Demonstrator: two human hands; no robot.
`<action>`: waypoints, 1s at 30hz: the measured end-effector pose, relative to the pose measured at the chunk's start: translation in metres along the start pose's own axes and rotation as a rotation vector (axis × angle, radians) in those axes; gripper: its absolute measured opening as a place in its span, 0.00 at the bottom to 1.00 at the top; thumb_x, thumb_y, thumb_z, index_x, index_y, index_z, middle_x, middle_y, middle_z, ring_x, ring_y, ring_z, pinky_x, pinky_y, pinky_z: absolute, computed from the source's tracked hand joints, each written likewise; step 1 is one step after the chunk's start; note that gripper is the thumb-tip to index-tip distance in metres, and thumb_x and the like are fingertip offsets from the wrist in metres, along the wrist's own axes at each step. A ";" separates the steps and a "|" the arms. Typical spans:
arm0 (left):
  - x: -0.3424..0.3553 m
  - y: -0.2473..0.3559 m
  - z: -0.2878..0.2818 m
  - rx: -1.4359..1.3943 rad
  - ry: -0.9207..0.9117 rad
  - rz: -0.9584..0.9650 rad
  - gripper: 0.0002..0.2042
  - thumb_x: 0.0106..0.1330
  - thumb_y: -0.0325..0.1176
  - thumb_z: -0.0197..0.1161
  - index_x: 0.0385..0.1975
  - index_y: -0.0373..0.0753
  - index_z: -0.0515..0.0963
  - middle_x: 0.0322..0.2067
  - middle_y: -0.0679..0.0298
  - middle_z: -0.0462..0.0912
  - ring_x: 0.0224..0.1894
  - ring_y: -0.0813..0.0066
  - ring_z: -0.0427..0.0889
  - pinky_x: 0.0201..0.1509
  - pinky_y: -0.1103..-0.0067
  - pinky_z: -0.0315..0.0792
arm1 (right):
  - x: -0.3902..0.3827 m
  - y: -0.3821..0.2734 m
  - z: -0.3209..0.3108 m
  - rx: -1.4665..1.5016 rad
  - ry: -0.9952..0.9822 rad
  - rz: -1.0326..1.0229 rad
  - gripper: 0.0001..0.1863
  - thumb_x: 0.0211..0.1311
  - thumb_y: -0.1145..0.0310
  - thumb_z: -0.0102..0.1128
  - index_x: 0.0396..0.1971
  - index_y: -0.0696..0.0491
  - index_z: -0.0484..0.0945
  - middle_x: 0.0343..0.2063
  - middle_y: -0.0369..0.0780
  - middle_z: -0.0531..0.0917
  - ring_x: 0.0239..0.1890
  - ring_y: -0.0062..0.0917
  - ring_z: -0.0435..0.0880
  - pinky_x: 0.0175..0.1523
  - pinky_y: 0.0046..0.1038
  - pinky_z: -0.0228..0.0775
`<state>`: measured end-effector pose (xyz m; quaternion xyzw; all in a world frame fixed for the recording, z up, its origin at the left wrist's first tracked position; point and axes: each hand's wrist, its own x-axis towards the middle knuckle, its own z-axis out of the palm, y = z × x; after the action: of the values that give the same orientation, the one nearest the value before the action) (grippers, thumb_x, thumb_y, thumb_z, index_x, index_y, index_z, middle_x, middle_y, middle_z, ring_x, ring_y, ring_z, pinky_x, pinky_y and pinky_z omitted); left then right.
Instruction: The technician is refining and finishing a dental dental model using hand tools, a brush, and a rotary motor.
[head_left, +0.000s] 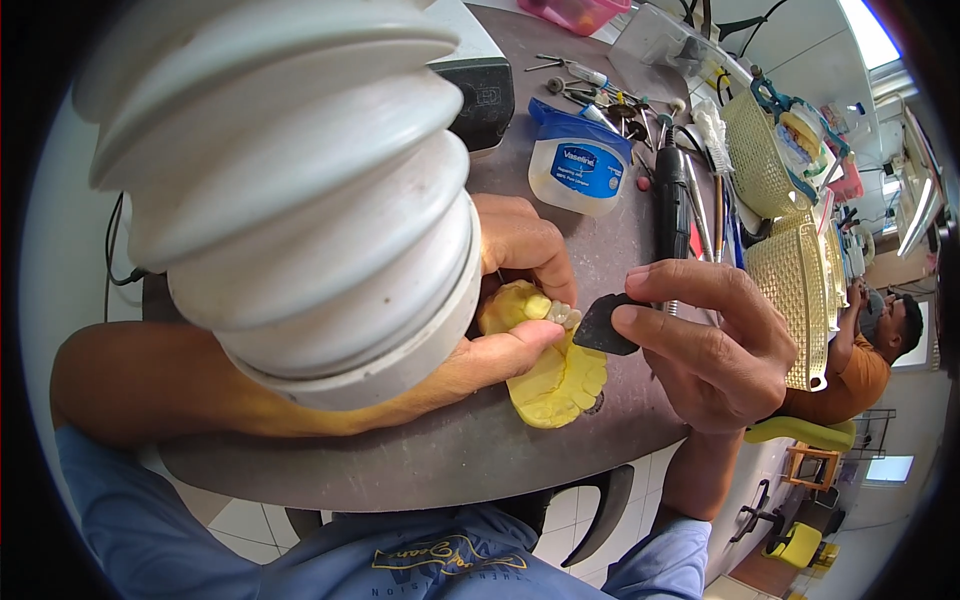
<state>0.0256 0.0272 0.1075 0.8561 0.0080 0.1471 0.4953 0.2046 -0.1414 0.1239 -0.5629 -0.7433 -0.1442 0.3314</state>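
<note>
The left hand is closed on a yellow dental cast, thumb and index tips just apart, a short row of whitish teeth between them. From those fingers the cast's long axis slants down rightward, its scalloped edge pointing toward the right hand's side. An angular black piece is pinched between the right hand's fingertips; contact with the teeth can't be told.

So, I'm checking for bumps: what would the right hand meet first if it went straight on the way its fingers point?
Probably the yellow dental model, near its whitish teeth, with the dark piece in the right hand arriving first; depth is unclear, so the two may be touching.
</note>
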 end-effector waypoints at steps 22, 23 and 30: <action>0.001 -0.003 -0.001 0.009 -0.007 0.028 0.09 0.62 0.29 0.72 0.40 0.38 0.82 0.40 0.64 0.85 0.43 0.75 0.84 0.48 0.80 0.78 | 0.002 -0.002 -0.006 0.080 -0.131 0.011 0.18 0.36 0.81 0.71 0.35 0.56 0.88 0.33 0.48 0.86 0.34 0.35 0.89 0.36 0.28 0.82; 0.001 -0.003 -0.001 0.015 -0.007 0.029 0.09 0.62 0.28 0.72 0.40 0.38 0.82 0.40 0.64 0.85 0.43 0.75 0.85 0.49 0.80 0.78 | 0.002 -0.001 -0.006 0.088 -0.139 0.003 0.19 0.37 0.82 0.71 0.36 0.56 0.88 0.33 0.48 0.86 0.34 0.35 0.89 0.36 0.28 0.82; 0.001 -0.004 0.001 0.014 -0.010 0.035 0.10 0.62 0.29 0.72 0.42 0.38 0.82 0.39 0.63 0.85 0.43 0.73 0.84 0.49 0.79 0.77 | 0.005 -0.001 0.006 0.074 0.049 0.070 0.22 0.42 0.73 0.75 0.43 0.52 0.88 0.31 0.41 0.87 0.29 0.26 0.87 0.27 0.24 0.78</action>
<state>0.0270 0.0288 0.1038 0.8602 -0.0085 0.1516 0.4868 0.2006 -0.1343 0.1231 -0.5723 -0.7197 -0.1186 0.3747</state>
